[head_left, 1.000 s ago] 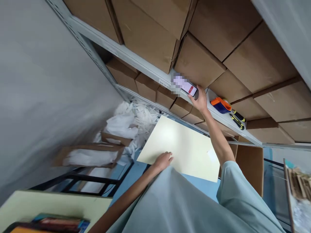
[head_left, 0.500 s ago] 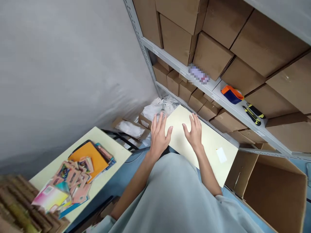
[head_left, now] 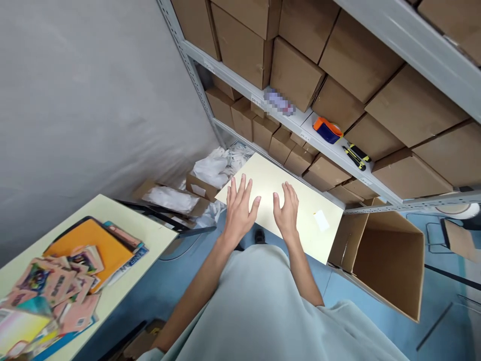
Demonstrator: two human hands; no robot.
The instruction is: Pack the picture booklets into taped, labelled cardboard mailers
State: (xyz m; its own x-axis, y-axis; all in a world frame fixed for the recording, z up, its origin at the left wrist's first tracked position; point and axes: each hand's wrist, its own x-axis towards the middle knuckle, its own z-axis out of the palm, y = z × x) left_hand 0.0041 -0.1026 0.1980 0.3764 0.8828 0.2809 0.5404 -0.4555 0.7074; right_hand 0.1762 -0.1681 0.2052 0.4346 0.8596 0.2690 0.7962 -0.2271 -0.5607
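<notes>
My left hand (head_left: 239, 211) and my right hand (head_left: 287, 213) hover side by side over a small pale yellow table (head_left: 300, 200), fingers stretched out and apart, both holding nothing. A small white slip (head_left: 321, 219) lies on that table to the right of my right hand. A phone (head_left: 278, 102) rests on the grey metal shelf (head_left: 338, 150) above, out of reach of either hand. Further right on the same shelf sit an orange and blue tape dispenser (head_left: 328, 130) and two black and yellow tools (head_left: 356, 155).
Brown cardboard boxes (head_left: 296, 75) fill the shelves. An open empty carton (head_left: 383, 255) stands on the blue floor at the right. A second yellow table (head_left: 150, 235) at the lower left carries an orange folder (head_left: 90, 240) and several colourful cards (head_left: 56, 286). White bags (head_left: 210, 168) pile against the wall.
My right hand left the phone on the shelf and came down beside my left hand over the yellow table. The view swung left, bringing the card table and the open carton into sight.
</notes>
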